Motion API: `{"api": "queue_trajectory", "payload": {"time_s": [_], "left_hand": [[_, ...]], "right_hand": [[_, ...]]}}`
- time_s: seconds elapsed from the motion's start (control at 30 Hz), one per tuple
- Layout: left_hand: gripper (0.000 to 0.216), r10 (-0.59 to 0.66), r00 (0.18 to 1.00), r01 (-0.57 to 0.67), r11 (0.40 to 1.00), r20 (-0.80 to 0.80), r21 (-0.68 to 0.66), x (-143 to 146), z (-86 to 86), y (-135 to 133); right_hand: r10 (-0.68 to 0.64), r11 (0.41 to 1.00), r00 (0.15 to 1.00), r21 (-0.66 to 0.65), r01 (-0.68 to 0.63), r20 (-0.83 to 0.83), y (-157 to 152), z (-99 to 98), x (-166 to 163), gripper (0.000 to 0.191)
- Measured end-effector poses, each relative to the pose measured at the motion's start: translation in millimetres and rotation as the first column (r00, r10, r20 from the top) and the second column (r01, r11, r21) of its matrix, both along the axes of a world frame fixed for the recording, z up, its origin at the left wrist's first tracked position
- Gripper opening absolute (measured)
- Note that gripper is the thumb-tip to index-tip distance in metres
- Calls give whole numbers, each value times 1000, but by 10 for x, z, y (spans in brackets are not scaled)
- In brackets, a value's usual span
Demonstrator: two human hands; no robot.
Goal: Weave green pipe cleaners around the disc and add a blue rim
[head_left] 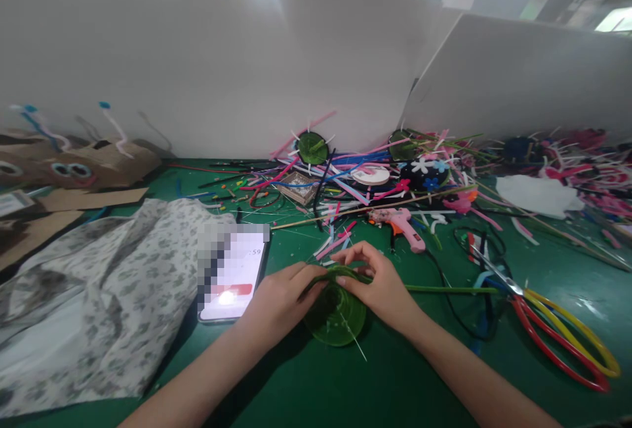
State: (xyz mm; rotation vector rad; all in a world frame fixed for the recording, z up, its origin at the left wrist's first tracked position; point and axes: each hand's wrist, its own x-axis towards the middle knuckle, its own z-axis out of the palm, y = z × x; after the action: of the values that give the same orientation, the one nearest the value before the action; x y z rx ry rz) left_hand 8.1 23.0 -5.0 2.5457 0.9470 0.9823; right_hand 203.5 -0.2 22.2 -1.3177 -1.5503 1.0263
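Note:
A round green disc (338,317) wrapped in green pipe cleaner lies on the green table (395,388) between my hands. My left hand (284,299) grips its left rim, fingers closed on it. My right hand (376,280) rests over its top right edge, fingers pinched on a green pipe cleaner (444,290) whose loose end runs off to the right. A thin white thread or stick pokes out below the disc.
A lit phone (232,276) lies left of the hands on patterned cloth (93,296). Scissors with red and yellow handles (557,326) lie right. A pink glue gun (402,225), tangled pipe cleaners (355,178), finished discs and cardboard pieces (74,168) sit behind, before white partitions.

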Motion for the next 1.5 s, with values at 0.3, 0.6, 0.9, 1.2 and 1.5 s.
{"api": "queue_trajectory", "payload": {"time_s": [0.3,0.6,0.9,1.2,1.5], "left_hand": [[18,18,1000,-18,999,-6,-29,-4,-4,-17],[21,6,1000,-6,999,6,44,-14,-15,-18],[22,113,989,-67,913,91,-403,22,106,-13],[28,70,921,177,800,383,-573,-19,280,24],[70,-204,923,366,732,327,-575,-102,243,56]], "right_hand": [[-43,997,999,66,42,18,14,1,28,20],[-93,993,993,75,88,69,-14,37,3,19],[-79,992,985,109,63,151,2,-25,20,16],[-150,958,974,266,102,167,-15,30,31,8],[-163,916,986,366,166,-42,-74,40,8,11]]}}
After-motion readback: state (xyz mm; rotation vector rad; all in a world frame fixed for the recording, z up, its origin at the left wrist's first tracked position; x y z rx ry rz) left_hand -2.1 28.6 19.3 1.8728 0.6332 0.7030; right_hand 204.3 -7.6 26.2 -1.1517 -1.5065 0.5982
